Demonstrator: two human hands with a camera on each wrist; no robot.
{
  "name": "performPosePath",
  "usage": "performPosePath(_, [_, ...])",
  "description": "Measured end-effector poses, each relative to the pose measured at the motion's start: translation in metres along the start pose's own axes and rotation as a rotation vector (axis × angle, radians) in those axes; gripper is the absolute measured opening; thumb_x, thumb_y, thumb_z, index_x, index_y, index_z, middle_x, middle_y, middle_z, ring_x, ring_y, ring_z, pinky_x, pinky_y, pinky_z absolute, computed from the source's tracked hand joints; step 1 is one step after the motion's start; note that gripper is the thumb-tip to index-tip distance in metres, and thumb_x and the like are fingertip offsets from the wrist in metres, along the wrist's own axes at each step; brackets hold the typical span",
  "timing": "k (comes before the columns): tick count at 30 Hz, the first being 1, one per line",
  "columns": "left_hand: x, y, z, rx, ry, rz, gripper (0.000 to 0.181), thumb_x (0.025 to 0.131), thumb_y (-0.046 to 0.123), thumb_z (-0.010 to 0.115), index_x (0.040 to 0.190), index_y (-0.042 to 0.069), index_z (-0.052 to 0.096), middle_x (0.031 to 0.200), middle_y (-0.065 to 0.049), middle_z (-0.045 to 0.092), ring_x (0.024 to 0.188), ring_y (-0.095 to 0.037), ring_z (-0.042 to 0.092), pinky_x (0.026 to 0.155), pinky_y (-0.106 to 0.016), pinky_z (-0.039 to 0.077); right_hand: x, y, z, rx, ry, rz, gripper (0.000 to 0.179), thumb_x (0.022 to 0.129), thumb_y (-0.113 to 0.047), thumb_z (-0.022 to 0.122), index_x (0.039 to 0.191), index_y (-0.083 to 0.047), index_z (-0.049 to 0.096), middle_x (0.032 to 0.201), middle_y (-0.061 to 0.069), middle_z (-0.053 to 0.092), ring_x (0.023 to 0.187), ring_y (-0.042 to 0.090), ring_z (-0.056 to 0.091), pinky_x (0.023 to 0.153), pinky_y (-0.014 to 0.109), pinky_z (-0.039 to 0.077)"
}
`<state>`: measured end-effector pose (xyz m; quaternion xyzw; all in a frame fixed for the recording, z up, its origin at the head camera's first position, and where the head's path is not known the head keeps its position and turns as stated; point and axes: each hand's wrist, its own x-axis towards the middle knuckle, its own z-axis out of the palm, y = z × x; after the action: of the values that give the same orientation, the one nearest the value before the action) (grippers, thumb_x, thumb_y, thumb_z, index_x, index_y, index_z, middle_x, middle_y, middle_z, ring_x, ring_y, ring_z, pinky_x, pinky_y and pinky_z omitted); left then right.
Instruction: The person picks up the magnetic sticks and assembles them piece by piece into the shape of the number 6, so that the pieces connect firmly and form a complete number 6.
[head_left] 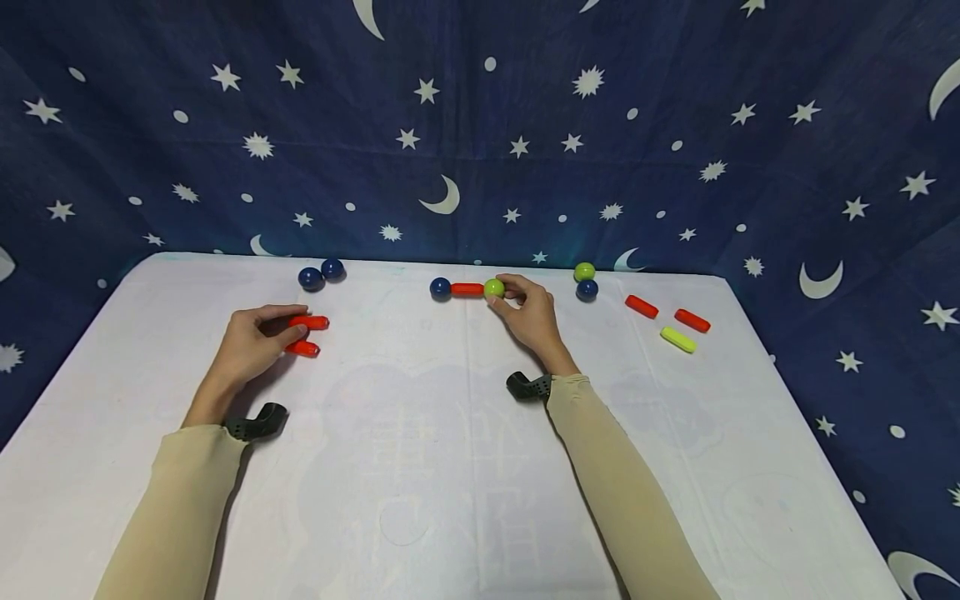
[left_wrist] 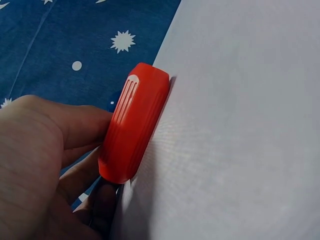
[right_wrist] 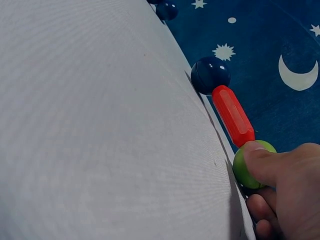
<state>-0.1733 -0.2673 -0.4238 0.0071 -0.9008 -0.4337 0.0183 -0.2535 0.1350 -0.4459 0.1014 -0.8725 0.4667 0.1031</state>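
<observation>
On the left, my left hand [head_left: 253,343] has its thumb and fingers around a red ribbed rod [head_left: 311,322]. A second red rod [head_left: 303,349] lies just nearer, beside the thumb; in the left wrist view a red rod [left_wrist: 135,122] fills the middle, and the fingertips are partly hidden behind it. My right hand [head_left: 534,317] pinches a green ball [head_left: 493,287] between thumb and fingers. That ball meets one end of another red rod [right_wrist: 233,115], and a dark blue ball [right_wrist: 210,75] sits at the rod's other end, in line on the table.
Two dark blue balls [head_left: 311,279] lie at the back left. Right of my right hand are a green ball [head_left: 584,272] and a blue ball [head_left: 587,290]. Farther right lie two red rods [head_left: 641,307] and a yellow-green rod [head_left: 678,339]. A starry curtain [head_left: 480,150] borders the white table [head_left: 420,500].
</observation>
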Motion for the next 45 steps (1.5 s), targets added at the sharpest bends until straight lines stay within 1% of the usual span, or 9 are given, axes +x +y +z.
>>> performPosePath(6, [0.0, 0.0, 0.001, -0.012, 0.017, -0.001, 0.038, 0.099, 0.013, 0.066, 0.133, -0.003, 0.064, 0.132, -0.025, 0.06, 0.111, -0.037, 0.056, 0.087, -0.023, 0.042, 0.0, 0.0, -0.001, 0.002, 0.001, -0.004, 0.04, 0.091, -0.017, 0.078, 0.128, -0.005, 0.069, 0.116, 0.011, 0.071, 0.103, 0.024, 0.065, 0.091, 0.04, 0.047])
performPosePath(13, [0.0, 0.0, 0.002, -0.04, 0.058, 0.005, 0.035, 0.099, 0.014, 0.066, 0.13, -0.003, 0.066, 0.127, -0.026, 0.062, 0.1, -0.03, 0.057, 0.073, -0.009, 0.045, -0.001, 0.0, -0.001, -0.006, 0.001, 0.004, 0.04, 0.091, -0.017, 0.078, 0.128, -0.006, 0.069, 0.115, 0.011, 0.072, 0.102, 0.024, 0.065, 0.091, 0.04, 0.047])
performPosePath(19, [0.001, 0.002, 0.002, -0.067, 0.094, 0.019, 0.034, 0.099, 0.011, 0.066, 0.13, -0.003, 0.066, 0.127, -0.027, 0.063, 0.098, -0.026, 0.057, 0.069, -0.008, 0.048, -0.001, 0.0, -0.001, -0.007, 0.001, 0.009, 0.04, 0.092, -0.017, 0.078, 0.128, -0.006, 0.069, 0.116, 0.011, 0.071, 0.103, 0.024, 0.065, 0.091, 0.04, 0.048])
performPosePath(28, [0.001, 0.017, 0.004, -0.065, 0.131, -0.004, 0.034, 0.098, 0.013, 0.067, 0.129, 0.0, 0.068, 0.127, -0.024, 0.064, 0.099, -0.028, 0.057, 0.062, -0.012, 0.046, 0.0, -0.002, -0.001, 0.0, 0.002, 0.006, 0.041, 0.091, -0.017, 0.078, 0.129, -0.005, 0.069, 0.117, 0.011, 0.071, 0.103, 0.025, 0.065, 0.092, 0.041, 0.048])
performPosePath(32, [0.001, 0.027, 0.006, -0.055, 0.143, 0.039, 0.032, 0.098, 0.01, 0.068, 0.128, -0.002, 0.068, 0.123, -0.025, 0.065, 0.103, -0.033, 0.062, 0.073, -0.006, 0.046, 0.0, -0.002, 0.0, 0.005, 0.003, 0.003, 0.04, 0.091, -0.017, 0.078, 0.128, -0.005, 0.069, 0.116, 0.011, 0.071, 0.103, 0.025, 0.065, 0.092, 0.041, 0.048])
performPosePath(35, [0.001, 0.035, 0.01, -0.058, 0.147, 0.078, 0.031, 0.096, 0.007, 0.069, 0.125, -0.003, 0.07, 0.12, -0.026, 0.067, 0.102, -0.034, 0.065, 0.077, -0.005, 0.044, 0.0, -0.002, -0.001, 0.006, 0.003, 0.002, 0.04, 0.091, -0.017, 0.078, 0.128, -0.005, 0.069, 0.116, 0.011, 0.071, 0.103, 0.025, 0.065, 0.092, 0.041, 0.048])
performPosePath(37, [0.001, 0.041, 0.013, -0.06, 0.145, 0.093, 0.029, 0.095, 0.007, 0.071, 0.122, -0.003, 0.071, 0.118, -0.025, 0.068, 0.1, -0.032, 0.066, 0.075, -0.005, 0.045, 0.0, -0.002, -0.001, 0.006, 0.004, 0.002, 0.04, 0.091, -0.017, 0.078, 0.128, -0.005, 0.069, 0.116, 0.011, 0.071, 0.102, 0.025, 0.065, 0.092, 0.041, 0.048])
performPosePath(40, [0.001, 0.048, 0.019, -0.071, 0.134, 0.116, 0.028, 0.093, 0.006, 0.073, 0.119, -0.004, 0.072, 0.113, -0.024, 0.071, 0.09, -0.025, 0.066, 0.064, -0.01, 0.047, -0.001, -0.002, -0.001, 0.005, 0.005, -0.002, 0.039, 0.091, -0.016, 0.078, 0.128, -0.005, 0.069, 0.116, 0.011, 0.071, 0.102, 0.025, 0.065, 0.092, 0.041, 0.048])
performPosePath(45, [0.001, 0.056, 0.031, -0.075, 0.121, 0.175, 0.026, 0.091, 0.004, 0.074, 0.116, -0.004, 0.074, 0.103, -0.022, 0.074, 0.081, -0.014, 0.067, 0.065, -0.012, 0.047, -0.001, -0.002, -0.001, 0.002, 0.01, -0.018, 0.038, 0.091, -0.015, 0.078, 0.127, -0.004, 0.069, 0.114, 0.012, 0.072, 0.101, 0.025, 0.065, 0.089, 0.039, 0.047])
